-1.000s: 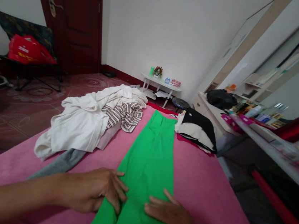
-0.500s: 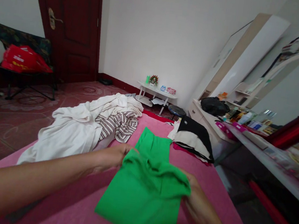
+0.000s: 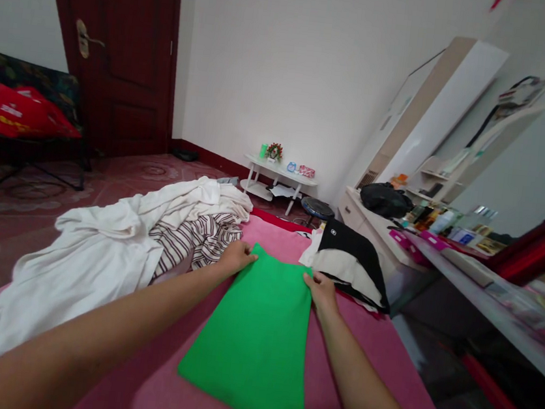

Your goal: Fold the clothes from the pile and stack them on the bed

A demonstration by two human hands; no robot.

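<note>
A bright green piece of clothing (image 3: 257, 340) lies folded into a smooth long panel on the pink bed cover (image 3: 160, 385); its exact kind does not show. At its far left corner, my left hand (image 3: 237, 257) pinches the cloth between thumb and fingers. My right hand (image 3: 322, 289) has hold of the far right corner in the same way. Close beyond my left hand is a crumpled brown-and-white striped garment (image 3: 174, 242). Just past my right hand sits a stack of folded clothes (image 3: 352, 259), black and cream on top.
Loose white clothes (image 3: 94, 256) are heaped along the bed's left side. To the right stand a dresser (image 3: 370, 209) and a glass-edged table (image 3: 492, 302) crowded with bottles and boxes. A low white table (image 3: 280, 174) is by the far wall. A red bag (image 3: 24, 112) rests on a folding chair.
The near part of the green garment has been folded away from me, onto its far end. Both hands moved forward with it, and the cloth now lies flat. The view turned slightly right.
</note>
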